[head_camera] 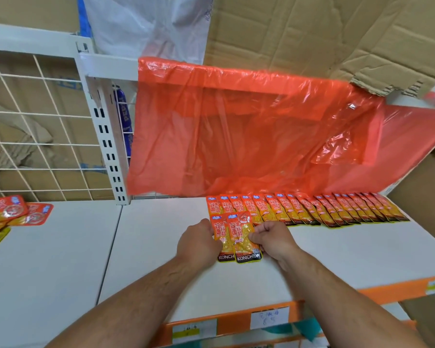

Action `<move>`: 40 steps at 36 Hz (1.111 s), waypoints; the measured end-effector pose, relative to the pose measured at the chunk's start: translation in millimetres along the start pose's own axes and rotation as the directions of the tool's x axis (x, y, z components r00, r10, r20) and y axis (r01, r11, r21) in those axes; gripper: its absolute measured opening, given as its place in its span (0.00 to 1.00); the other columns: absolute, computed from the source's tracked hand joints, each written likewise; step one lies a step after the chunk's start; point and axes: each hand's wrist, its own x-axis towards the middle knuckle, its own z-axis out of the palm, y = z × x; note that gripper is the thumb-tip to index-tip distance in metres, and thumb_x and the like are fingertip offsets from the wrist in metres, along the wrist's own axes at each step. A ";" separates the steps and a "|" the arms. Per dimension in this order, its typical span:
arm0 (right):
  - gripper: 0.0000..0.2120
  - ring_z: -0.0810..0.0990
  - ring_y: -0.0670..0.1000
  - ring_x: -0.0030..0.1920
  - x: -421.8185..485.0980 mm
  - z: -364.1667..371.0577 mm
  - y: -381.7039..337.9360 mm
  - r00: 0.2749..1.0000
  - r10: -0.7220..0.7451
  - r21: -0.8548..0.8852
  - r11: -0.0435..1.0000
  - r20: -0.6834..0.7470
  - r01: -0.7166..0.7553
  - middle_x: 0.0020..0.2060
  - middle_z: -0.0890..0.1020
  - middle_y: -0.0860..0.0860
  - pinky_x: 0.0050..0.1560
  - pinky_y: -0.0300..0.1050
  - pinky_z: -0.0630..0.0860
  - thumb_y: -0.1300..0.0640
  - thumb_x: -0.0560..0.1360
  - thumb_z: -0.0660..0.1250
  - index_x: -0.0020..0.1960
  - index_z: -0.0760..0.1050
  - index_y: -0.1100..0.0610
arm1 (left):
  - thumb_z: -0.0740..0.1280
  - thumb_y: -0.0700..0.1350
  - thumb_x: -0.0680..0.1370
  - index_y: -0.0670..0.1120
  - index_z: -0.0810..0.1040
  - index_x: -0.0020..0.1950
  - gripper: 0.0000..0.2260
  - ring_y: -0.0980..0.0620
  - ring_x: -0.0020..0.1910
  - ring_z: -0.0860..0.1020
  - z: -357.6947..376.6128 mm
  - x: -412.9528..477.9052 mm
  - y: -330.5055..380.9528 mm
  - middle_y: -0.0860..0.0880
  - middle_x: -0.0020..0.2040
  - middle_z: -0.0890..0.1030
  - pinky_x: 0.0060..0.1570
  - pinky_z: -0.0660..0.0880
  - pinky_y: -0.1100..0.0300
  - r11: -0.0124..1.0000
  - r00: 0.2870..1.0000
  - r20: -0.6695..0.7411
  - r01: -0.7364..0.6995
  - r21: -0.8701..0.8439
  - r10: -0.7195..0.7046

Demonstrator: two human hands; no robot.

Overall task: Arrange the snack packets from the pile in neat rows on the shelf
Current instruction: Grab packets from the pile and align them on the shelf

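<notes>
A: What can't you make out on the shelf [161,247]?

B: The left hand [199,243] covers the lower left of the front packets [239,238]; the right hand [274,238] covers their right edge; how many packets lie stacked there is unclear.

A: And the row behind?

B: The back row [312,209] overlaps so tightly toward the right that single packets blur together; the orange plastic sheet [249,134] hangs over their tops and veils whatever stands behind it.

A: The pile [8,217]?

B: Cut off by the left edge; its size can't be told; the price labels [269,317] below are too faint to read.
</notes>
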 end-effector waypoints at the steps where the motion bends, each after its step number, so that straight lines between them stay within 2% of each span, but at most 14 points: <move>1: 0.08 0.75 0.52 0.28 1.7 1.8 1.9 1.000 -0.010 -0.014 1.000 -0.025 0.009 0.29 0.79 0.53 0.31 0.43 0.72 0.63 0.70 0.76 0.38 0.78 0.58 | 0.69 0.48 0.73 0.52 0.68 0.44 0.10 0.51 0.39 0.76 0.4 -0.2 0.1 0.54 0.40 0.77 0.35 0.66 0.60 1.000 1.000 -0.005 0.002 -0.001 -0.002; 7: 0.08 0.81 0.51 0.38 2.3 7.3 6.8 0.988 -0.106 -0.163 0.983 -0.108 0.088 0.33 0.83 0.48 0.43 0.44 0.75 0.57 0.70 0.77 0.35 0.79 0.56 | 0.70 0.49 0.73 0.52 0.69 0.44 0.09 0.51 0.41 0.78 3.7 -3.3 1.4 0.55 0.41 0.78 0.35 0.68 0.60 0.999 0.999 -0.016 0.040 -0.018 -0.040; 13: 0.08 0.81 0.50 0.39 2.7 6.6 4.6 0.985 -0.149 -0.227 0.966 -0.092 0.125 0.34 0.83 0.48 0.41 0.43 0.75 0.53 0.71 0.75 0.38 0.79 0.55 | 0.70 0.47 0.73 0.51 0.69 0.45 0.09 0.50 0.41 0.78 5.5 -4.8 5.8 0.50 0.44 0.82 0.38 0.70 0.59 0.999 0.998 -0.041 0.044 0.008 -0.044; 18: 0.10 0.81 0.51 0.38 4.5 3.5 5.9 0.980 -0.181 -0.236 0.959 -0.077 0.158 0.33 0.82 0.49 0.42 0.45 0.76 0.53 0.72 0.74 0.36 0.77 0.54 | 0.70 0.45 0.73 0.49 0.70 0.45 0.08 0.47 0.44 0.80 7.9 -5.9 10.2 0.48 0.45 0.83 0.41 0.73 0.58 0.999 0.997 -0.063 0.047 0.012 -0.046; 22: 0.10 0.79 0.52 0.37 4.0 1.9 8.1 0.976 -0.199 -0.249 0.953 -0.089 0.172 0.32 0.80 0.49 0.37 0.43 0.72 0.54 0.72 0.73 0.36 0.75 0.55 | 0.69 0.44 0.74 0.49 0.71 0.46 0.08 0.46 0.46 0.80 10.7 -10.3 13.4 0.47 0.46 0.83 0.43 0.74 0.57 0.998 0.995 -0.081 0.058 0.027 -0.055; 25: 0.11 0.77 0.51 0.35 2.1 3.7 8.9 0.970 -0.220 -0.252 0.949 -0.099 0.190 0.33 0.78 0.49 0.32 0.41 0.67 0.54 0.71 0.73 0.39 0.72 0.55 | 0.69 0.44 0.75 0.47 0.75 0.49 0.06 0.46 0.49 0.80 12.3 -14.2 14.9 0.46 0.48 0.83 0.46 0.74 0.58 0.995 0.992 -0.094 0.083 0.046 -0.079; 27: 0.11 0.77 0.51 0.36 1.1 3.2 9.5 0.974 -0.211 -0.245 0.952 -0.084 0.185 0.33 0.79 0.50 0.33 0.42 0.68 0.53 0.71 0.73 0.39 0.72 0.55 | 0.68 0.44 0.75 0.44 0.79 0.54 0.08 0.46 0.51 0.80 13.2 -16.7 17.2 0.46 0.50 0.83 0.50 0.76 0.56 0.993 0.991 -0.089 0.109 0.055 -0.104; 30: 0.10 0.80 0.53 0.35 -2.7 -2.2 9.0 0.978 -0.191 -0.194 0.966 -0.079 0.173 0.31 0.81 0.51 0.37 0.45 0.76 0.52 0.70 0.72 0.37 0.72 0.54 | 0.68 0.45 0.76 0.43 0.78 0.58 0.12 0.47 0.52 0.79 11.3 -23.7 23.0 0.45 0.53 0.82 0.52 0.76 0.56 0.989 0.987 -0.081 0.139 0.042 -0.135; 33: 0.09 0.79 0.52 0.34 -16.0 -10.0 7.4 0.963 -0.248 -0.188 0.956 -0.103 0.226 0.30 0.81 0.49 0.36 0.44 0.74 0.53 0.71 0.70 0.36 0.73 0.54 | 0.68 0.51 0.77 0.43 0.76 0.63 0.18 0.46 0.55 0.78 5.3 -39.0 24.4 0.45 0.56 0.80 0.54 0.75 0.55 0.984 0.982 -0.133 0.149 0.099 -0.135; 35: 0.07 0.78 0.51 0.36 -27.5 -10.6 7.0 0.932 -0.357 -0.311 0.894 -0.058 0.323 0.33 0.80 0.47 0.36 0.43 0.72 0.51 0.72 0.67 0.38 0.74 0.53 | 0.65 0.54 0.77 0.45 0.75 0.65 0.20 0.45 0.58 0.76 -0.1 -54.0 20.8 0.45 0.58 0.78 0.56 0.73 0.54 0.960 0.977 -0.194 0.134 0.247 -0.086; 37: 0.06 0.78 0.52 0.41 -38.2 -6.0 4.6 0.872 -0.489 -0.451 0.769 0.042 0.453 0.38 0.80 0.47 0.38 0.45 0.72 0.50 0.73 0.65 0.40 0.75 0.51 | 0.62 0.57 0.76 0.49 0.75 0.66 0.21 0.46 0.61 0.72 -7.6 -69.6 14.6 0.47 0.61 0.77 0.59 0.70 0.52 0.897 0.974 -0.226 0.112 0.428 -0.014; 38: 0.06 0.78 0.53 0.46 -43.5 -1.8 1.9 0.835 -0.540 -0.508 0.691 0.110 0.514 0.43 0.80 0.47 0.41 0.46 0.73 0.49 0.74 0.65 0.44 0.77 0.50 | 0.62 0.58 0.75 0.51 0.74 0.66 0.22 0.46 0.63 0.70 -12.0 -76.6 10.6 0.49 0.63 0.76 0.61 0.68 0.51 0.865 0.974 -0.227 0.101 0.492 0.015; 40: 0.14 0.75 0.54 0.57 -52.1 10.5 -3.7 0.773 -0.576 -0.586 0.541 0.265 0.604 0.55 0.80 0.50 0.53 0.47 0.73 0.48 0.75 0.65 0.58 0.79 0.51 | 0.61 0.60 0.75 0.52 0.72 0.68 0.24 0.47 0.68 0.66 -21.6 -90.2 1.3 0.50 0.68 0.72 0.66 0.63 0.47 0.822 0.974 -0.222 0.093 0.561 0.041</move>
